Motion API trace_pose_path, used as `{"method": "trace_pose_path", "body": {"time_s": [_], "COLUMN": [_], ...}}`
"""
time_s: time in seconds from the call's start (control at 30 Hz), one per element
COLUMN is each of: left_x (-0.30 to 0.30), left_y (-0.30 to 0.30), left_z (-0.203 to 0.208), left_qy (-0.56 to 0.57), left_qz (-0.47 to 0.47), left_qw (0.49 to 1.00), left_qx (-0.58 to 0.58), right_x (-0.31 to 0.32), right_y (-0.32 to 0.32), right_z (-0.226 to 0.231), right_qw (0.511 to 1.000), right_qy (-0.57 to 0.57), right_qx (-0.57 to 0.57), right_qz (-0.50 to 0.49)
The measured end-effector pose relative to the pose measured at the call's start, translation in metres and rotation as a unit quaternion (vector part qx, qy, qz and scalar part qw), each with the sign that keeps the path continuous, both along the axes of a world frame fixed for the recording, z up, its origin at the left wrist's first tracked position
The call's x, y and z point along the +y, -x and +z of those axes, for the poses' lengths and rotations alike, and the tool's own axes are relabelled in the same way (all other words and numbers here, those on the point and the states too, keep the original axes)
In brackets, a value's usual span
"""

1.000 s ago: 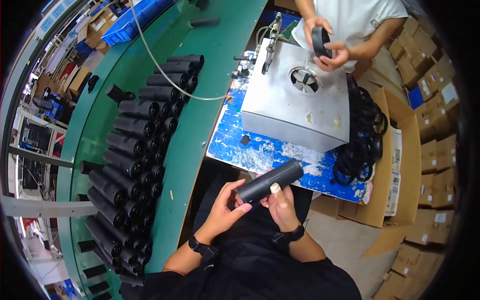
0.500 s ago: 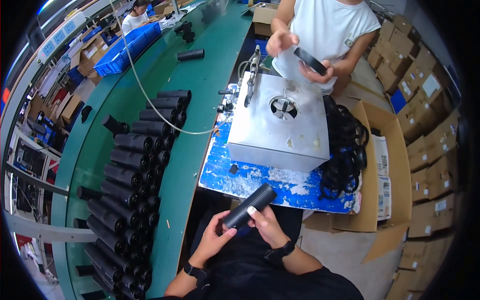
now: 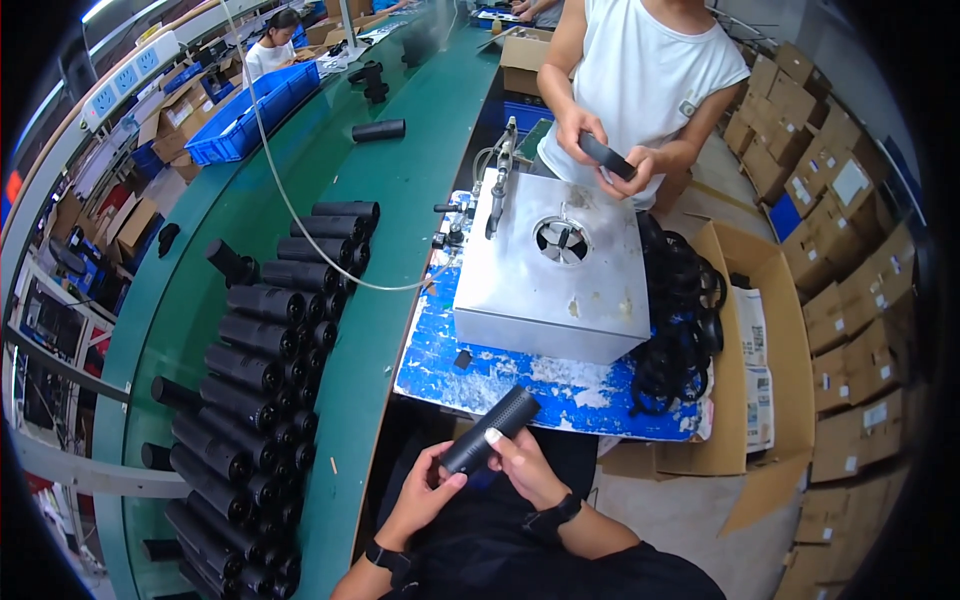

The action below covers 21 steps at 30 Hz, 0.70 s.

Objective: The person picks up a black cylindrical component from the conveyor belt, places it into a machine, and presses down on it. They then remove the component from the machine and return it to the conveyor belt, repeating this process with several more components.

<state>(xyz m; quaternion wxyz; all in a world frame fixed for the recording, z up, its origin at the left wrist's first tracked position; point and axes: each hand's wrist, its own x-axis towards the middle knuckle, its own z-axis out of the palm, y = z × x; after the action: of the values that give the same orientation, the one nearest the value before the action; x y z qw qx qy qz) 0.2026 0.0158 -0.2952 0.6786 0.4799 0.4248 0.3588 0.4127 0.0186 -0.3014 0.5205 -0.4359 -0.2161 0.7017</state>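
Observation:
A black cylinder with a perforated upper part (image 3: 512,408) is held tilted over my lap, its far end pointing up and right. My left hand (image 3: 428,488) grips its near end between thumb and fingers. Around its middle closes my right hand (image 3: 525,468), the thumb lying on top. Just beyond stands a silver metal box (image 3: 545,290) with a round opening showing fan-like blades (image 3: 563,240), on a worn blue-and-white tabletop (image 3: 500,382). Across the box, a co-worker in a white sleeveless top holds a black ring-shaped part (image 3: 606,156) in both hands.
Many similar black cylinders (image 3: 250,367) lie stacked on the green bench (image 3: 360,400) at left. A blue crate (image 3: 250,112) stands at its far edge. Black rings (image 3: 680,320) pile beside an open carton (image 3: 722,370). A thin hose (image 3: 300,240) hangs over the bench. Cartons (image 3: 860,340) line the right.
The view has shifted slightly. The co-worker's hands have come together on the black ring, which has turned. Both my hands keep hold of the cylinder, nearly unmoved.

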Motion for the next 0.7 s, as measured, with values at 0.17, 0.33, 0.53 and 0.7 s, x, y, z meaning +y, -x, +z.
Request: {"method": "trace_pose_path", "body": {"time_s": [0.17, 0.33, 0.53, 0.7], "left_x": [0.0, -0.001, -0.003, 0.0], "left_y": [0.003, 0.004, 0.004, 0.002], "left_z": [-0.006, -0.008, -0.01, -0.01], "left_qy": [0.016, 0.011, 0.016, 0.0], "left_qz": [-0.011, -0.016, -0.021, -0.021], "left_qw": [1.0, 1.0, 1.0, 1.0], "left_qx": [0.0, 0.011, 0.002, -0.004], "right_x": [0.001, 0.001, -0.002, 0.0], "right_y": [-0.001, -0.002, 0.0, -0.002], "right_z": [-0.001, 0.001, 0.007, 0.006], "right_qw": [1.0, 1.0, 1.0, 1.0], "right_qy": [-0.003, 0.002, 0.016, 0.011], "right_qx": [-0.004, -0.008, 0.0, 0.006], "right_qz": [0.002, 0.0, -0.017, -0.011]}}
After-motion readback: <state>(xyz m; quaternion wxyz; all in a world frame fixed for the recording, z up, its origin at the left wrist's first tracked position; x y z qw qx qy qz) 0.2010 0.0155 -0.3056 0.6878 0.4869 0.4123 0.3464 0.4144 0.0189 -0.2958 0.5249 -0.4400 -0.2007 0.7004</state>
